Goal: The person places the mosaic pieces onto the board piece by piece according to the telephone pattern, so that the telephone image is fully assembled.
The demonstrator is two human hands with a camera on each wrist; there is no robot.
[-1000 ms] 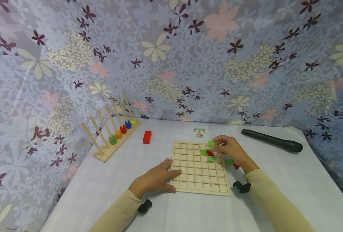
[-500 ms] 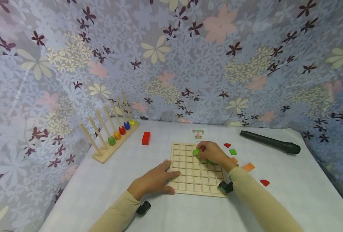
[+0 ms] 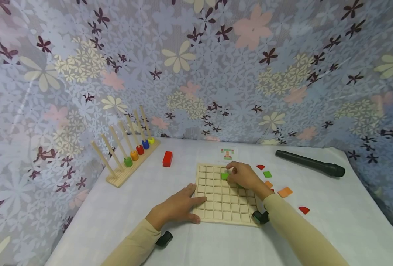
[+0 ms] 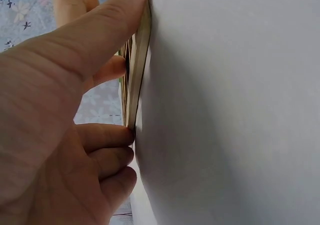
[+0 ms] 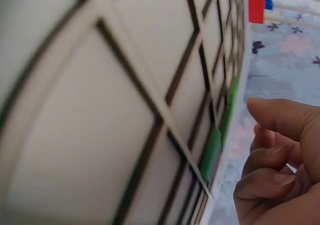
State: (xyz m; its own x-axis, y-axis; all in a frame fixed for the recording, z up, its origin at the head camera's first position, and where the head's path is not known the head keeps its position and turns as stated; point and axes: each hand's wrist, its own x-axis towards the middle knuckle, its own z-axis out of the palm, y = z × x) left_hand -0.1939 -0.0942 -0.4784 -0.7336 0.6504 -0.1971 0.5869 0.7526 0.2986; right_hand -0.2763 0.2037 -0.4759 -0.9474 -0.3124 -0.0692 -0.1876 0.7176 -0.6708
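A wooden grid board lies on the white cloth in the head view. My left hand rests at its left edge with fingers spread, one of them on the board; in the left wrist view the thumb touches the board's rim. A green square tile sits in a cell near the far edge. Right beside it is my right hand, thumb and fingers loosely bent; the right wrist view shows nothing between them. Another green tile is partly hidden under that hand.
Loose pieces lie right of the board: red quarter-circles, a green tile, orange pieces. A pattern card is behind it. Further off are a red block, a peg stand with coloured rings and a black microphone.
My right hand has moved left over the board with the green tile and let it go in a cell near the far edge. My left hand has stayed at the board's left edge.
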